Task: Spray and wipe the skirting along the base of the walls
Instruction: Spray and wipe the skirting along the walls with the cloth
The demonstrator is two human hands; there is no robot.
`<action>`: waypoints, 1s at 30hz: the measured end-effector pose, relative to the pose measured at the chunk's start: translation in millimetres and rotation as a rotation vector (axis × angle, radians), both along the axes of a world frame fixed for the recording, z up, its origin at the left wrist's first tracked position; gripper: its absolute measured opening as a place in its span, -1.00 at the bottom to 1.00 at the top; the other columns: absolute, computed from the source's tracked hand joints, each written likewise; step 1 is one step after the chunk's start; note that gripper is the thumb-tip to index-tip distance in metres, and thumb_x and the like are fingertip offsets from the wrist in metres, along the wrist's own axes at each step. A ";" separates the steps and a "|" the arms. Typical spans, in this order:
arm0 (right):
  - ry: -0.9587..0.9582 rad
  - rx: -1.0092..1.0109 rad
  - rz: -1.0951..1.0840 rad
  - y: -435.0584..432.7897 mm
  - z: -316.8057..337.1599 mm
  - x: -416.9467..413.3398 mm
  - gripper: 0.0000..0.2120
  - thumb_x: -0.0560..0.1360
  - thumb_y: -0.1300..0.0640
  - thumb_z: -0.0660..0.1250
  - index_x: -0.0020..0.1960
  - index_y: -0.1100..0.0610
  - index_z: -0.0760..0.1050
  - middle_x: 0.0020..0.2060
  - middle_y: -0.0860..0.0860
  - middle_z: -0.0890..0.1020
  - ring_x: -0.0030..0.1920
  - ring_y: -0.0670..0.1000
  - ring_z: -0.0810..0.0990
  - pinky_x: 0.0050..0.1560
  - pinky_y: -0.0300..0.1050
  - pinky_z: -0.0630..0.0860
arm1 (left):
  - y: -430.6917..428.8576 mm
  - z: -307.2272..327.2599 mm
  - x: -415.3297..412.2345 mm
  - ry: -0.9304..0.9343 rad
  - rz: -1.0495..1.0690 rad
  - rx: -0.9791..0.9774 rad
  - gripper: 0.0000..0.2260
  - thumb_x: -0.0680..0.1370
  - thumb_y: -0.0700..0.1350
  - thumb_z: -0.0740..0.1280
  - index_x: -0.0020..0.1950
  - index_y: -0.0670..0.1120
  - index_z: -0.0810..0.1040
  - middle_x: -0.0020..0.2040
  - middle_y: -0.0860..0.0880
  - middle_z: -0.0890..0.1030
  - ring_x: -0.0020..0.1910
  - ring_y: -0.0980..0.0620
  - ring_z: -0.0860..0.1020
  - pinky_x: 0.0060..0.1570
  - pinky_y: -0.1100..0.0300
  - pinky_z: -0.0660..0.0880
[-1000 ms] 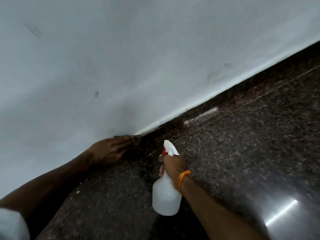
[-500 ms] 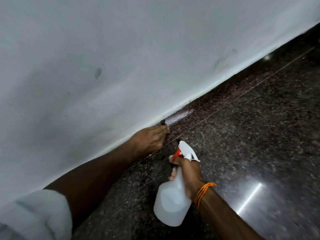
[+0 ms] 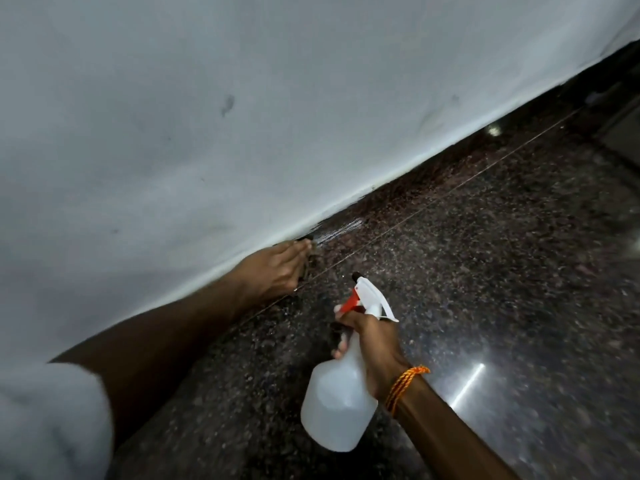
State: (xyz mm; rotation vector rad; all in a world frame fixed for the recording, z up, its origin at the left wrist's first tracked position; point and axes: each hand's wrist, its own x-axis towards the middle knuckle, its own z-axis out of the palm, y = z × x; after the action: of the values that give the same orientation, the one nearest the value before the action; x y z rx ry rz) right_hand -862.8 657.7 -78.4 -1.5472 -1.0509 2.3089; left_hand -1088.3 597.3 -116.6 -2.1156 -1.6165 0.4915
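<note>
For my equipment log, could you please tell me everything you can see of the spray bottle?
The spray bottle looks like translucent white plastic, with a rounded body, a white spray head, a red trigger and a small dark nozzle tip. The right hand grips its neck just below the trigger. It is tilted, nozzle aimed toward the skirting, body over the dark speckled floor.
</note>
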 end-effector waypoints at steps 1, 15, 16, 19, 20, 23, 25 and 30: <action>-0.005 0.009 -0.010 0.6 -0.7 -0.7 -0.84 0.52 0.33 0.32 0.08 0.29 0.59 -0.55 0.12 0.43 -0.54 0.06 0.39 -0.44 -0.12 0.44 | 8.9 0.3 2.6 -0.011 0.001 -0.002 -0.63 0.58 -0.27 0.07 0.22 -0.36 0.59 0.25 -0.32 0.58 0.30 -0.21 0.54 0.27 -0.01 0.50; 0.083 0.047 0.127 -50.3 21.4 -33.6 -0.84 0.50 0.32 0.32 0.02 0.26 0.64 -0.58 0.13 0.46 -0.58 0.06 0.41 -0.45 -0.12 0.48 | -155.3 39.3 -16.5 0.022 0.057 -0.126 -0.54 0.70 -0.21 -0.09 0.27 -0.35 0.55 0.36 -0.27 0.47 0.48 -0.25 0.23 0.50 0.02 -0.10; 0.065 0.054 0.153 -56.6 21.0 -37.4 -0.84 0.50 0.31 0.32 0.02 0.26 0.64 -0.58 0.14 0.46 -0.58 0.07 0.42 -0.44 -0.11 0.49 | -162.5 41.8 -18.5 0.029 0.055 -0.090 -0.58 0.68 -0.23 -0.06 0.30 -0.35 0.52 0.38 -0.26 0.46 0.51 -0.24 0.15 0.51 0.02 -0.14; 0.052 0.057 0.215 -75.6 21.8 -50.8 -0.83 0.50 0.32 0.32 0.03 0.27 0.64 -0.57 0.14 0.47 -0.58 0.06 0.43 -0.45 -0.13 0.50 | -180.5 46.6 -21.4 0.038 0.071 -0.033 -0.62 0.60 -0.22 0.09 0.30 -0.32 0.55 0.34 -0.25 0.52 0.38 -0.21 0.45 0.53 0.02 -0.07; 0.056 0.053 0.227 -80.4 21.0 -54.3 -0.83 0.51 0.33 0.31 0.04 0.28 0.64 -0.58 0.14 0.46 -0.58 0.06 0.42 -0.47 -0.14 0.49 | -184.9 48.8 -20.9 0.031 0.082 -0.049 -0.62 0.61 -0.24 0.07 0.28 -0.31 0.57 0.33 -0.25 0.53 0.34 -0.19 0.50 0.52 0.00 0.06; 0.053 0.033 0.249 -90.8 14.5 -57.2 -0.82 0.51 0.32 0.30 0.05 0.30 0.63 -0.59 0.14 0.45 -0.59 0.07 0.41 -0.45 -0.13 0.47 | -192.0 47.2 -24.8 -0.003 0.073 -0.106 -0.47 0.65 -0.33 -0.15 0.19 -0.31 0.62 0.30 -0.28 0.55 0.32 -0.20 0.52 0.35 -0.03 0.39; 0.043 0.009 0.260 -95.2 11.4 -53.9 -0.80 0.51 0.31 0.29 0.08 0.30 0.61 -0.59 0.14 0.44 -0.59 0.08 0.39 -0.45 -0.13 0.46 | -190.0 48.1 -27.3 0.027 0.066 -0.159 -0.46 0.65 -0.33 -0.17 0.16 -0.31 0.62 0.29 -0.29 0.55 0.32 -0.21 0.52 0.31 -0.04 0.43; 0.040 -0.024 0.238 -89.8 10.0 -37.8 -0.78 0.51 0.29 0.32 0.15 0.20 0.57 -0.58 0.14 0.47 -0.58 0.07 0.42 -0.45 -0.12 0.46 | -175.2 42.2 -30.4 0.127 0.046 -0.260 -0.48 0.64 -0.32 -0.16 0.19 -0.35 0.60 0.30 -0.32 0.53 0.35 -0.22 0.49 0.32 -0.05 0.44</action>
State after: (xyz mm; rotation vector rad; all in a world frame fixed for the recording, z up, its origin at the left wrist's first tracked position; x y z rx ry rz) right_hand -900.6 567.9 -68.4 -1.4479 -1.2638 2.5027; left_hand -1118.7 422.1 -74.4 -2.1827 -1.6046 0.8752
